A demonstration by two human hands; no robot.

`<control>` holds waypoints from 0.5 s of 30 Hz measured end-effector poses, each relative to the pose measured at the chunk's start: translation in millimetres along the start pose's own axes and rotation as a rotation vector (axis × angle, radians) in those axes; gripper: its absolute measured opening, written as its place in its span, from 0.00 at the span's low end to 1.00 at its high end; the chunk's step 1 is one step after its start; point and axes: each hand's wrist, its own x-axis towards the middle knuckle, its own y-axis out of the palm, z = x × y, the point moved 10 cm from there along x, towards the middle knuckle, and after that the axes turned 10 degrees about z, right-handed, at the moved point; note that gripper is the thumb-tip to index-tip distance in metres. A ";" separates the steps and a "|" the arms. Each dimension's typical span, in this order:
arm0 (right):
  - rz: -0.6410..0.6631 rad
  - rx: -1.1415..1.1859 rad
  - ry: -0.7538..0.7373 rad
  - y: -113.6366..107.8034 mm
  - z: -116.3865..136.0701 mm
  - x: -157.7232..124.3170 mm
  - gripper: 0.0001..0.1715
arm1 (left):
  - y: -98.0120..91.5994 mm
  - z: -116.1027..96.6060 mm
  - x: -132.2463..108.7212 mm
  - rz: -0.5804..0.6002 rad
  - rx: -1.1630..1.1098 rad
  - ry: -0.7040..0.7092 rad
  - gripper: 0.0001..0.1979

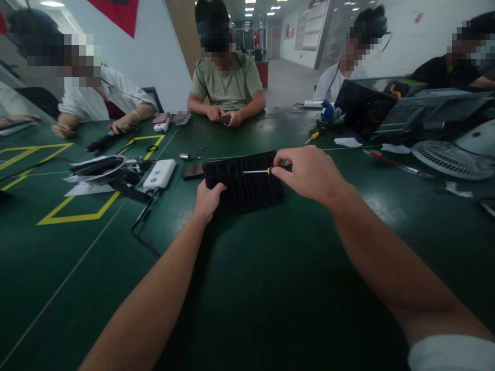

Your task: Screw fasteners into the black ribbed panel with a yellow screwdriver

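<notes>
Black, ribbed rectangular panel [249,190] over the green tabletop [290,268], clamped in the fingers of the left hand [208,202]; a slim metal-shafted screwdriver [263,171] is pinched by the right hand [309,170]; a rounded white box [160,174] is marked illegibly

Yellow tape [77,220] marks angular outlines on the left of the green desk [270,288], where a white box [160,174] (the marking on it too small to read) lies beside a cluster of dark parts [96,170]. Across sits a person in a green shirt [228,80]. Toward the right lie a yellow-handled screwdriver [315,135], white paper scraps [348,142] and a white fan [444,154]. A red banner [118,14] hangs at upper left.
</notes>
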 end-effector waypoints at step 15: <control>0.004 -0.016 0.008 -2.2 -2.1 0.3 0.13 | 1.0 -2.3 -3.4 0.009 -0.016 -0.017 0.18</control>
